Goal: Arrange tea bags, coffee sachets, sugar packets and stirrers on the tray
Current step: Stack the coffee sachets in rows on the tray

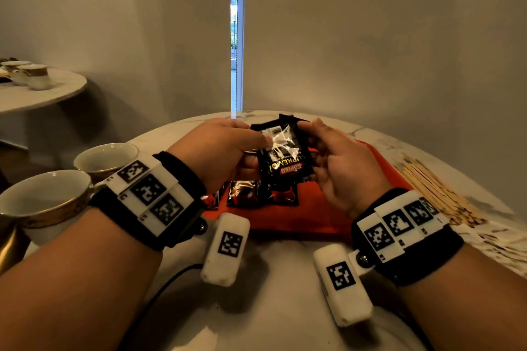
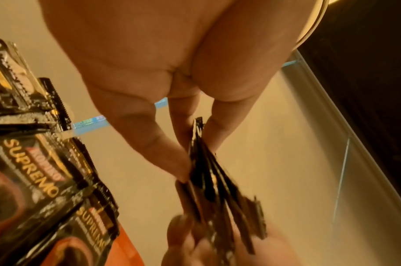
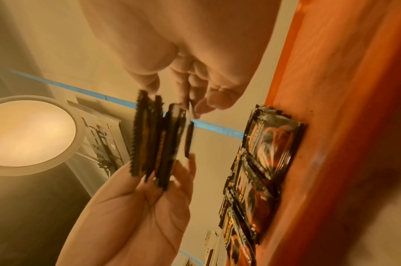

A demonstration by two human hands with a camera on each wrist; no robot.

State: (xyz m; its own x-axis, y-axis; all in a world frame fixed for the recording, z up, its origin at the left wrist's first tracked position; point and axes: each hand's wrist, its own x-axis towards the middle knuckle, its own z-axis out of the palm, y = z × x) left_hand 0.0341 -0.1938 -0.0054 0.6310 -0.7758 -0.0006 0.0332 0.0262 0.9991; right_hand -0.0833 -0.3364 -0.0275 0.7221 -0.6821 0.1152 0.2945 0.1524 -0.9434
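Grey walls (image 1: 114,23), narrow window (image 1: 236,37)

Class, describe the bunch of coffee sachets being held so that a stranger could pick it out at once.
Start at the flat orange tray on the white marble table. Above it, the left hand and right hand hold a bunch of glossy black coffee sachets between them. Unlike the row of black and red sachets lying on the tray, this bunch is lifted clear.

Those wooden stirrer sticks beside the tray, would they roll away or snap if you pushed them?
The wooden stirrers look thin and flat, so they would probably slide rather than roll. Being so slender, one might snap if bent hard. They lie loose on the marble table beside the red tray, so a push would likely scatter them.
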